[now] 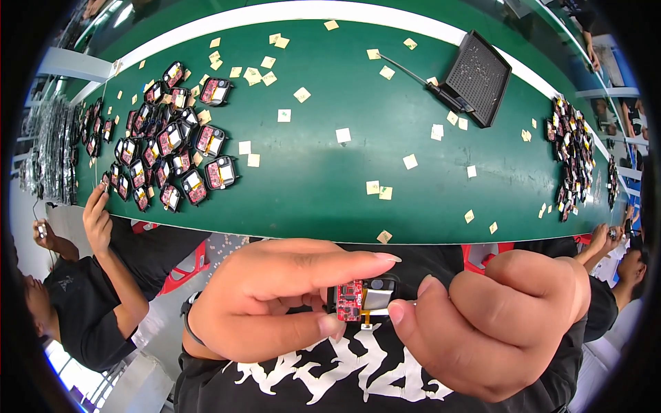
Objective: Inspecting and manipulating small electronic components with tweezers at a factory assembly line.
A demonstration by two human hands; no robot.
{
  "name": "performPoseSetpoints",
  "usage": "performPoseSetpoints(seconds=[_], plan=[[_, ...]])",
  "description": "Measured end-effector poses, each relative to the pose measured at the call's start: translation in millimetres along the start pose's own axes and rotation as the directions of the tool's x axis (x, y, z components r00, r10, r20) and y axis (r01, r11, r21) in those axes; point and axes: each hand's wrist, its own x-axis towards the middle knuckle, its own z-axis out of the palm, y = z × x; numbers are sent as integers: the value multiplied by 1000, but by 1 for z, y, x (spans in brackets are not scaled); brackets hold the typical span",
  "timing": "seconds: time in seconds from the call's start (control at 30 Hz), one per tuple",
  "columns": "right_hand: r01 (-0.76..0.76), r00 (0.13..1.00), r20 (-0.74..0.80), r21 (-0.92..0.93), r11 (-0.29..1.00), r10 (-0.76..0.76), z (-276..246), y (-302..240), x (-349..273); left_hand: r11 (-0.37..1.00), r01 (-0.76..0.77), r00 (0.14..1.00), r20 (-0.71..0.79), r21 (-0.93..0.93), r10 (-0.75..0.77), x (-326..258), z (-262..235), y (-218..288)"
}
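Close to the chest, the left hand point(275, 299) pinched a small black-cased module with a red circuit board and silver cell point(361, 301) between thumb and forefinger, while the right hand point(492, 323) was curled shut, its thumb and fingertip nipping the module's right edge. This unit looked mid-handling, not yet set down. Beyond, on the long green worktop point(323, 186), a cluster of similar red-and-black modules point(169, 148) lay at the left among scattered small yellow paper squares point(372, 186), and another heap point(573, 155) at the right. Farthest stood a tilted black perforated tray point(477, 77).
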Motion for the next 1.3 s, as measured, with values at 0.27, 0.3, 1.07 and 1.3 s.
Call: performPoseSetpoints(seconds=[0.27,0.3,1.07,1.3], plan=[[385,888,256,45,922,-383,-42,33,33,836,206,978,92,-509,-186,1,-3,-5],[381,889,259,43,923,-379,-30,23,24,835,209,978,97,-508,-185,2,-3,-6],[490,868,166,-142,860,-468,-22,23,23,924,163,984,-6,-345,-176,-5,0,-2],[-3,997,81,-200,980,19,-24,-23,23,939,83,991,-71,-334,-113,-9,0,-6]])
